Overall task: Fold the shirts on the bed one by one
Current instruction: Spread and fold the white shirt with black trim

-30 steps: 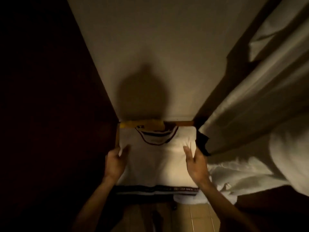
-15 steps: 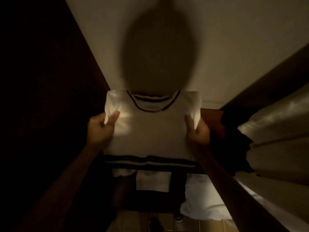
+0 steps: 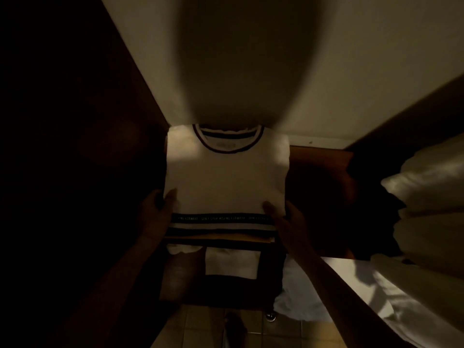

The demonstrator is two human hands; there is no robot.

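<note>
Left hand point(image 3: 157, 212) and right hand point(image 3: 286, 219) each grip the folded white shirt point(image 3: 226, 182) (dark-trimmed) by its edges.

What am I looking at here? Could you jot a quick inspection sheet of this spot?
Surface: dim dark stand, details unclear.
Job's things: folded white shirt with dark striped collar and hem band, on a stack of folded clothes.
Clutter: white bedding at right.
Hands: left hand and right hand grip the shirt's lower corners.
Cables: nothing seen.
Surroundings: pale wall, dark panel, tiled floor.
</note>
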